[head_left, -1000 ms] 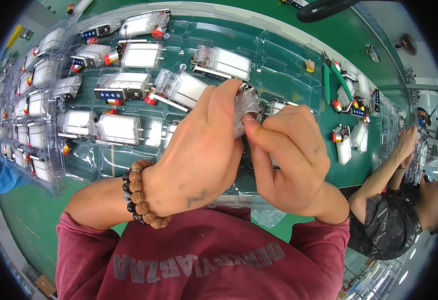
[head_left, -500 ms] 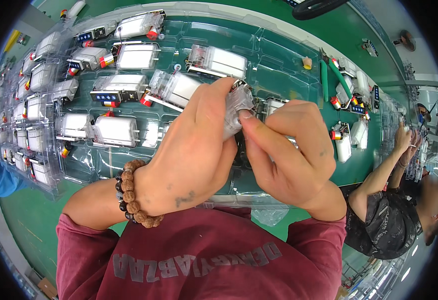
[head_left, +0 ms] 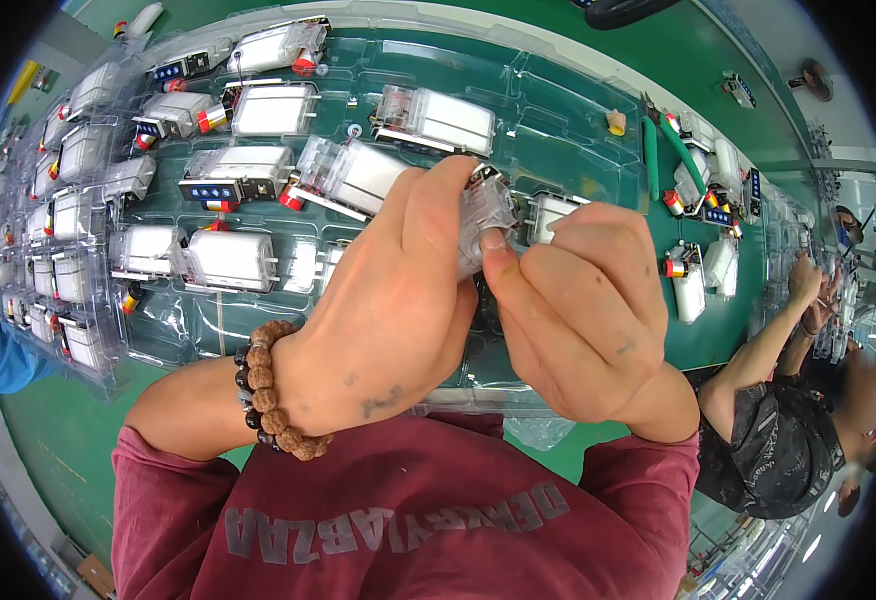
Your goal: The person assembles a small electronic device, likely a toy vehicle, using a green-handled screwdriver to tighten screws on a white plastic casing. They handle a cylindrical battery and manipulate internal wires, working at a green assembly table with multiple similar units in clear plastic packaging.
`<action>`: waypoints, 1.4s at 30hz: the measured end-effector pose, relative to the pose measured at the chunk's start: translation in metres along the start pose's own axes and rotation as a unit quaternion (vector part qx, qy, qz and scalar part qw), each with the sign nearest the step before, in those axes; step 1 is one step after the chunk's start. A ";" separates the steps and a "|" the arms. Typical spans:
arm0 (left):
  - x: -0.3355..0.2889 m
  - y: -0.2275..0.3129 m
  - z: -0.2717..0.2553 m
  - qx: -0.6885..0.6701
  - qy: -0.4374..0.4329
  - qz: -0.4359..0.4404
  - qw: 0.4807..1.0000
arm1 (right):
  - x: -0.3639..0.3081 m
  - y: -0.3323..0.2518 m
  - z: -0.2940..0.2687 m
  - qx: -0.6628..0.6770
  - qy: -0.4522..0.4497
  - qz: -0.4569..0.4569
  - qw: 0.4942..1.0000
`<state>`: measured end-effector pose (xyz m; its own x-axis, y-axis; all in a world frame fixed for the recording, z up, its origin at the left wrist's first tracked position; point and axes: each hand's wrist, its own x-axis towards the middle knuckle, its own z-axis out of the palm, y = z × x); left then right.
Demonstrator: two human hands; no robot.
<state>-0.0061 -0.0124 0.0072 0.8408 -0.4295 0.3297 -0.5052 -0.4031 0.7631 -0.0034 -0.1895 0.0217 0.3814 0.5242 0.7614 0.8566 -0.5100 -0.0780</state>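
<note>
Left hand [head_left: 388, 290] grips clear case [head_left: 485, 205]; right hand [head_left: 588, 310] curled, thumb against it. Pliers [head_left: 651, 160] lie far right on surface [head_left: 708, 342].

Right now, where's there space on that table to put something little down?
Bare tray pockets lie between the white unit at top centre and the green-handled pliers, bar one yellowish piece. Bare table shows below the small white pack beside the right hand. It's crowded across the tray's left side and just right of the pliers.

Smooth, glossy plastic casing [head_left: 488, 206]
</note>
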 end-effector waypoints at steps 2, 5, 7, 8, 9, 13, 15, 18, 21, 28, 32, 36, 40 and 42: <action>0.000 0.000 0.001 0.001 0.001 0.000 1.000 | 0.000 0.001 0.000 0.012 -0.001 -0.004 1.000; 0.000 0.001 0.002 0.008 -0.006 -0.001 1.000 | -0.001 0.004 -0.002 0.023 -0.007 -0.012 1.000; -0.001 0.002 0.001 0.014 -0.013 -0.008 1.000 | 0.000 0.003 -0.002 0.029 -0.011 -0.010 0.999; 0.000 0.001 0.001 0.017 -0.014 0.005 1.000 | 0.001 0.002 -0.003 0.031 -0.015 -0.004 0.999; 0.001 0.000 0.002 0.020 -0.015 0.017 1.000 | 0.002 -0.002 -0.005 0.033 -0.022 0.009 0.999; 0.002 0.000 0.002 0.022 -0.019 0.031 0.999 | -0.001 0.001 -0.005 0.014 -0.015 0.022 1.000; 0.000 0.001 -0.001 0.011 -0.036 -0.006 0.999 | -0.001 0.001 -0.003 0.005 -0.004 0.045 0.999; 0.000 0.001 -0.002 -0.002 -0.030 -0.011 0.999 | -0.002 0.001 0.000 -0.001 0.014 0.068 0.998; 0.000 0.001 -0.003 -0.003 -0.029 -0.016 0.999 | -0.003 0.000 -0.001 0.000 0.016 0.075 0.997; -0.001 0.002 -0.001 -0.001 -0.019 -0.014 1.000 | -0.001 0.004 -0.003 -0.027 -0.002 0.001 1.000; -0.001 0.002 0.001 -0.003 -0.015 -0.013 1.000 | 0.000 0.003 -0.004 -0.034 -0.012 -0.015 0.999; 0.000 0.002 0.002 -0.003 -0.012 -0.013 1.000 | -0.001 -0.002 -0.002 0.011 -0.011 0.020 1.000; 0.000 0.004 0.003 0.001 -0.002 -0.022 1.000 | 0.000 -0.005 -0.002 0.043 -0.017 0.054 0.997; 0.001 0.003 0.002 0.004 -0.019 -0.021 1.000 | 0.000 -0.004 -0.003 0.044 -0.020 0.060 0.997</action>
<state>-0.0067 -0.0155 0.0086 0.8531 -0.4421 0.2772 -0.4721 -0.4275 0.7710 -0.0076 -0.1898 0.0239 0.4953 0.4901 0.7173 0.8304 -0.5096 -0.2252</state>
